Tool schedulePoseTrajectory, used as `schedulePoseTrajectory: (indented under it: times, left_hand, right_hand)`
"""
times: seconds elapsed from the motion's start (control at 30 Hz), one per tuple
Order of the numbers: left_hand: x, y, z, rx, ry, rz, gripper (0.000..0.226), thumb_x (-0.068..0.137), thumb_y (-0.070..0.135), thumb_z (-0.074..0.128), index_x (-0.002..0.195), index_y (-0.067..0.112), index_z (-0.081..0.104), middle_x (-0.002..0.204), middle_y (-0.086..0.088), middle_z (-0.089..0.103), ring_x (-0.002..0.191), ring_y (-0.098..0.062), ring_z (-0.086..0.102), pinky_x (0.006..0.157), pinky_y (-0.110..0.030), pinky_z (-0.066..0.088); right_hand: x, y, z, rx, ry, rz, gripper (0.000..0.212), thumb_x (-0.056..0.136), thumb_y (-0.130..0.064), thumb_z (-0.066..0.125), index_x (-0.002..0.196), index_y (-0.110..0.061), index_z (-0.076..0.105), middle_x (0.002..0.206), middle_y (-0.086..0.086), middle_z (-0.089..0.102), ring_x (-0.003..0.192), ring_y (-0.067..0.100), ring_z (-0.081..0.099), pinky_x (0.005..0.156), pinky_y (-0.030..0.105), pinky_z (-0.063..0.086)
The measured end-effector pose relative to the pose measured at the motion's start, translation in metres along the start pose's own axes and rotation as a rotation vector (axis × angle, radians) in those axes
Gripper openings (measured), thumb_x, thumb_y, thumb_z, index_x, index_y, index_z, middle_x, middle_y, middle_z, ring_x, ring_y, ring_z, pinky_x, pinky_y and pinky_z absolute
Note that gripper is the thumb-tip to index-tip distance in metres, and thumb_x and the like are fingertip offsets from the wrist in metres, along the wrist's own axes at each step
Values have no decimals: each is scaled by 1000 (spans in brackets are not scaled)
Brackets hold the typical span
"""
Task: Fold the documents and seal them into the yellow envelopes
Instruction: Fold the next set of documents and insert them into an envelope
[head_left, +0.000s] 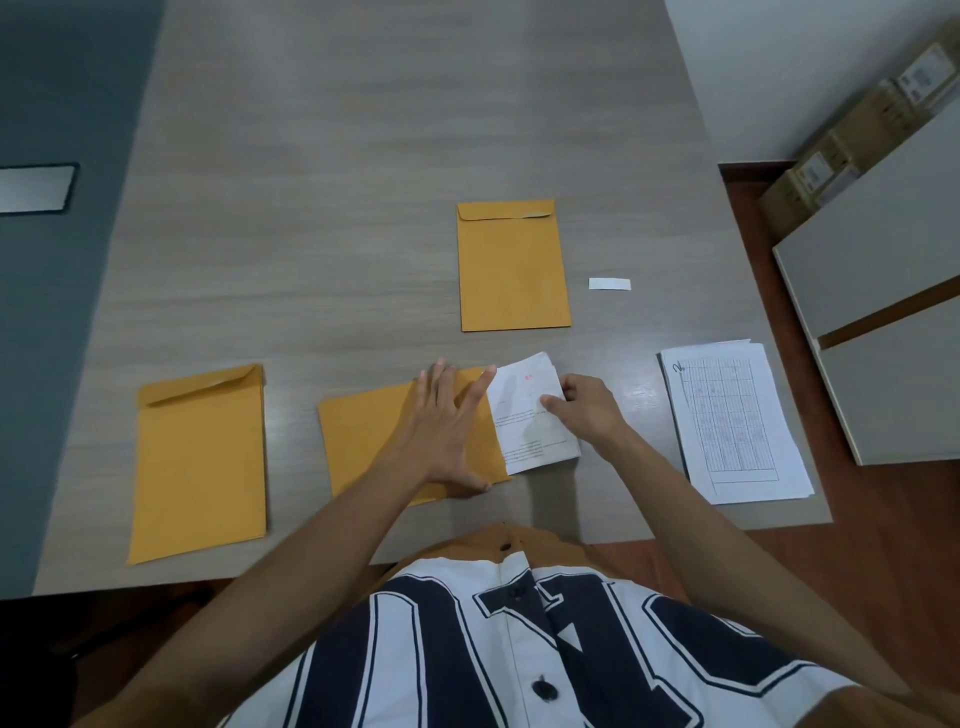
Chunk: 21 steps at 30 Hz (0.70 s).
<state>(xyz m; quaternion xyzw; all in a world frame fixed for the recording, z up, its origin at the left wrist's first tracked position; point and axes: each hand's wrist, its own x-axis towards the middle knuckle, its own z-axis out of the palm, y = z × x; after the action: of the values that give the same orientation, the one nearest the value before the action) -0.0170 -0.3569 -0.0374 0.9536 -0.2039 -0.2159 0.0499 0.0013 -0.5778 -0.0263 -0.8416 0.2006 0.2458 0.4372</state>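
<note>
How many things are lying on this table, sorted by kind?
Yellow envelopes: 3
Folded document: 1
Paper stack: 1
White strip: 1
Total: 6

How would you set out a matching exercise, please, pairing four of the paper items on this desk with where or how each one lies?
Things:
1. folded document
2. stack of printed sheets
3. small white strip
4. middle envelope

Places or states:
A. lying untouched at the right end of the table
B. lying just right of the far envelope
C. pinched by the right hand at an envelope's mouth
D. pressed flat by the left hand

Pairs: 1-C, 2-A, 3-B, 4-D.
</note>
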Motion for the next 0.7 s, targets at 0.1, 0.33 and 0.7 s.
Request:
schedulePoseTrajectory:
  times: [0.1, 0.33, 0.7]
  left_hand:
    - [1, 2, -2, -28, 33, 20, 146, 48, 83, 68, 151, 30, -20, 155, -25, 11, 148, -44, -2, 120, -57, 1]
    - [-1, -4, -3, -29, 16, 26, 150, 47, 86, 69, 149, 31, -27, 158, -23, 2, 148, -43, -8, 118, -60, -3]
    - [0, 2, -8, 9, 6, 47, 151, 47, 88, 67, 147, 31, -30, 157, -20, 4, 148, -41, 0, 115, -67, 9]
  right_hand:
    - [-5, -2, 10, -2, -8, -27, 16, 90, -20, 64, 104, -15, 67, 104, 1, 70, 97, 20, 66, 86, 41, 55]
    - [-4, 1, 4, 72, -29, -4, 20, 89, -19, 67, 108, -14, 69, 103, 3, 72, 95, 20, 68, 87, 42, 57]
    - [-6, -3, 7, 140, -90, -17, 24, 89, -16, 68, 112, -12, 69, 105, 4, 73, 95, 20, 69, 87, 44, 57]
